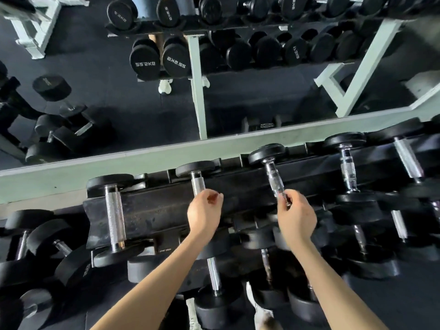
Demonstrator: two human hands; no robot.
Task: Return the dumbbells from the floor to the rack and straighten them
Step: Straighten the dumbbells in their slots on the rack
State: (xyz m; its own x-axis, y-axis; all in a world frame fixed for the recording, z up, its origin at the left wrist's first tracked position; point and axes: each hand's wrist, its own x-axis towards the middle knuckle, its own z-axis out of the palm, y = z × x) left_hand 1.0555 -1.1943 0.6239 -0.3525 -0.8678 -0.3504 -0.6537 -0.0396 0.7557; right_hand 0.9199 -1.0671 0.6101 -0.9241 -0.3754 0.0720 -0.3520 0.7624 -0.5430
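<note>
Several black dumbbells with chrome handles lie across the top tier of the black rack [152,210]. My left hand [204,208] is curled around the handle of one dumbbell [198,184] near the middle. My right hand [294,210] grips the near end of the handle of the neighbouring dumbbell [273,173], which lies tilted compared with the others. To the left rests a longer-handled dumbbell [115,210]. To the right sits another dumbbell [347,170]. More dumbbells fill the lower tier [214,277].
A mirror behind the rack [166,103] reflects the rack and floor. Several dumbbells lie in a loose pile on the floor at the lower left [54,246]. My white shoes [262,313] show below the rack.
</note>
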